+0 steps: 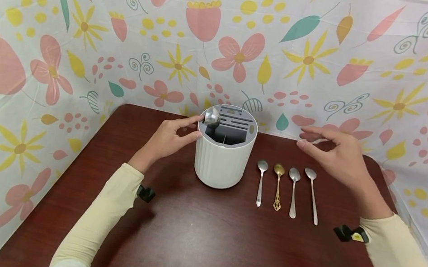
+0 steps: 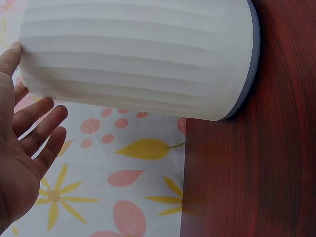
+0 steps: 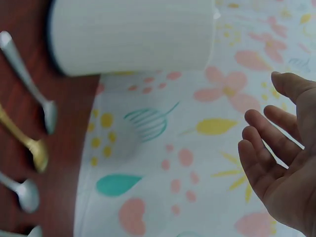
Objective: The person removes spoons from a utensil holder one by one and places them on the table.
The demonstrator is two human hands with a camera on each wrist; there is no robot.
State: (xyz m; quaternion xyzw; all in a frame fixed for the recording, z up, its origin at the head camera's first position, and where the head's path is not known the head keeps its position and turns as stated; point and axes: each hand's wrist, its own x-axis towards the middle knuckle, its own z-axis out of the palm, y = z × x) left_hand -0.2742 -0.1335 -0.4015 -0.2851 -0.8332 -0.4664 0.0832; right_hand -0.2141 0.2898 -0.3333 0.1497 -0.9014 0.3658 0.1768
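Note:
A white ribbed utensil holder point(image 1: 217, 166) with a grey divided top stands on the table. One silver spoon point(image 1: 212, 117) stands in it, bowl end up, at the left of the top. My left hand point(image 1: 170, 138) is at the holder's left side, fingertips right at the rim and the fingers fairly straight, as the left wrist view also shows. To the right of the holder, my right hand point(image 1: 335, 157) hovers in the air with fingers apart from the thumb and nothing between them. Below it lie silver spoons point(image 1: 293, 185) and a gold spoon point(image 1: 278, 179) in a row.
The dark red wooden table point(image 1: 182, 238) reaches back to a floral cloth point(image 1: 244, 33) that hangs behind and along both sides. Black wrist devices point(image 1: 145, 193) sit on both cream sleeves.

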